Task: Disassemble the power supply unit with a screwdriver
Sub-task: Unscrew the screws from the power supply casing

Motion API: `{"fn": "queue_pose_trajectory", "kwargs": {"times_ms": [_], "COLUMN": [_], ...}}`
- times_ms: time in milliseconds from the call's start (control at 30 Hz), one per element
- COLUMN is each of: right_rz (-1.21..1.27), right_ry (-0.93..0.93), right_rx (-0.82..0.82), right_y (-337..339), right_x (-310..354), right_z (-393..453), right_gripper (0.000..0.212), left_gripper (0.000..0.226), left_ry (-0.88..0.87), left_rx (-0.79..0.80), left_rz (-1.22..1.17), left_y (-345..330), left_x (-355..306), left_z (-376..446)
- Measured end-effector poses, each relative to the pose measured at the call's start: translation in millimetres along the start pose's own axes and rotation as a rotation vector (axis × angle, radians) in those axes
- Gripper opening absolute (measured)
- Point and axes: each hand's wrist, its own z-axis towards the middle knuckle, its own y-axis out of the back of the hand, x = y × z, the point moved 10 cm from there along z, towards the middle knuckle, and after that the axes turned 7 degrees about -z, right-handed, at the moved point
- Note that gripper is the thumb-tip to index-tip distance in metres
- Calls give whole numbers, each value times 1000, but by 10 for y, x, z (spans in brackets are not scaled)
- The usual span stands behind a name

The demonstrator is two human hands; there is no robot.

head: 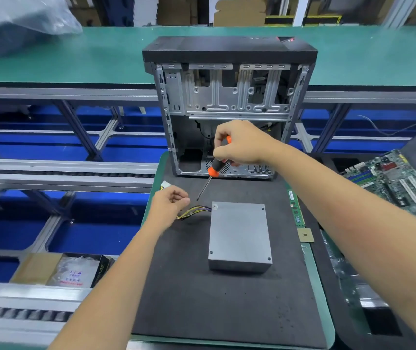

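An open computer case (229,109) stands at the far end of the bench (227,299), with the grey power supply (239,234) lying flat in front of it. The right hand (239,145) grips an orange and black screwdriver (213,169), its tip pointing down beside the power supply's wires (194,212). The left hand (167,205) hovers by those wires, fingers loosely curled and holding nothing.

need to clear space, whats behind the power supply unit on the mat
Behind the power supply unit stands an open computer case on the black mat. The right hand with the screwdriver hides part of its inside.
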Motion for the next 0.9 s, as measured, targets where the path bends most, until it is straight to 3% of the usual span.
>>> {"fn": "queue_pose_trajectory", "kwargs": {"times_ms": [167,433,733,900], "right_rz": [-84,-153,-227,-316], "right_ry": [3,-24,-10,10], "right_rx": [-14,-2,34,115], "right_y": [-50,-28,-123,-202], "right_x": [-46,-242,-280,-180], "right_z": [-15,-151,-91,-43], "right_gripper": [9,12,14,15], "left_gripper": [16,24,18,15], "left_ry": [-21,20,43,9], "left_rx": [-69,272,237,320], "left_rz": [335,952,946,1063], "left_y": [264,-393,-397,-478], "left_x": [-20,108,339,362], "left_z": [229,601,688,678]}}
